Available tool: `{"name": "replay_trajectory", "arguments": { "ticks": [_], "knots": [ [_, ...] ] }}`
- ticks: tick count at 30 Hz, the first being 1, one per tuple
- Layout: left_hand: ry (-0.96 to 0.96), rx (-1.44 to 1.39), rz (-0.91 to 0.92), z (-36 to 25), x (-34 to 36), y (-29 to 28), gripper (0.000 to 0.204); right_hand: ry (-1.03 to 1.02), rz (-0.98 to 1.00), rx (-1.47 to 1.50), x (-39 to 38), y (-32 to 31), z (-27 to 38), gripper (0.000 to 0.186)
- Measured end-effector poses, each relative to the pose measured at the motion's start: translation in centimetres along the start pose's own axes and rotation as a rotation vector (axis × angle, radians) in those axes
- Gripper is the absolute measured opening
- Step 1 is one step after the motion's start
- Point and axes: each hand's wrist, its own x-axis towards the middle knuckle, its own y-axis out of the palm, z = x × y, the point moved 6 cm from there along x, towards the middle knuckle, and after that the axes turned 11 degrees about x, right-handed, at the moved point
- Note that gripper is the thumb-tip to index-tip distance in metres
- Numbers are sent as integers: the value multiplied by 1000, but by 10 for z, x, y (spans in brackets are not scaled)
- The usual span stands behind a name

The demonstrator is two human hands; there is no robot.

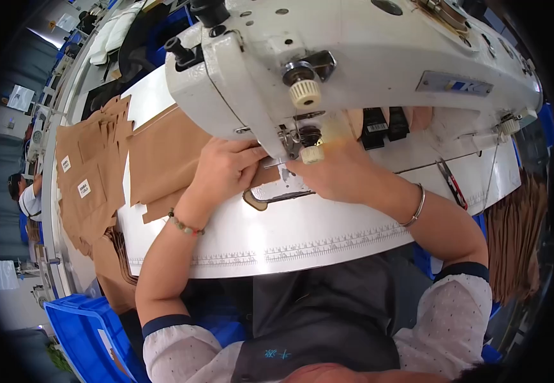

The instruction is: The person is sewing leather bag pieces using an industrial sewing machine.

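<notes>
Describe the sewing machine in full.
The sewing machine is white, glossy and metal-looking, its thick arm spanning from the right to a head above the white tabletop. Ribbed cream knobs, black fittings and a silver plate show on it. The left hand and right hand are by the head's lower end, with brown cloth; whether the machine runs or they touch it is unclear.

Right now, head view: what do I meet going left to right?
Labelled brown pieces → beaded bracelet → left hand → right hand → metal bangle → red-and-black snips → brown pieces at far right.
</notes>
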Motion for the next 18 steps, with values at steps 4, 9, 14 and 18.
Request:
{"name": "replay_trajectory", "arguments": {
  "ticks": [4, 9, 14, 18],
  "knots": [
    [-86, 21, 61, -2, 2, -19, 26, -13, 32, 107, -1, 2, 17, 7],
    [-334, 123, 23, 12, -24, -65, 27, -159, 14, 364, 0, 9, 36, 25],
    [-701, 66, 269, -2, -75, -57, 26, -252, 70, 422, -1, 15, 50, 49],
    [-646, -21, 389, -27, -84, -67, 26, -264, 15, 296, -3, 14, 47, 46]
  ]
}}
